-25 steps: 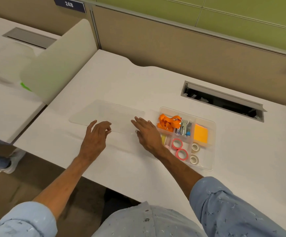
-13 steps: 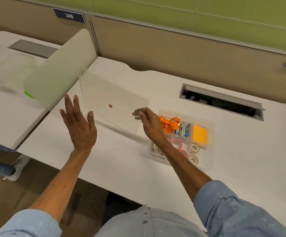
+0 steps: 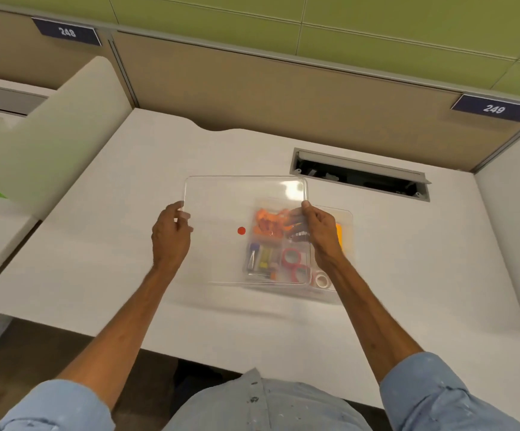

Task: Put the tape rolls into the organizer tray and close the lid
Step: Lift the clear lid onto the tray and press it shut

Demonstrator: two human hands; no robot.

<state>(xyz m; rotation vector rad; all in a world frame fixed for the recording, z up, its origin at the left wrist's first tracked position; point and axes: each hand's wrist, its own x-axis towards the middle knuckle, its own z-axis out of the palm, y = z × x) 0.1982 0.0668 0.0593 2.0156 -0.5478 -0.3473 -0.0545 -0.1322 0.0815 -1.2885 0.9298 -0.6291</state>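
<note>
Overhead, both hands (image 3: 171, 234) hold the lid (image 3: 221, 206) — placards (image 3: 66, 32) read 248, 249

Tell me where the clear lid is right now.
Head view, centre: the clear lid is held between the left hand and right hand, overlapping the organizer tray's left part.

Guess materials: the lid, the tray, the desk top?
Lid: clear glossy plastic, probably rigid; contents show through, a glare patch, a red dot sticker.
Tray: the same clear plastic look, walls see-through.
Desk top: white matte surface, likely laminate; no grain, only a soft sheen.
</note>
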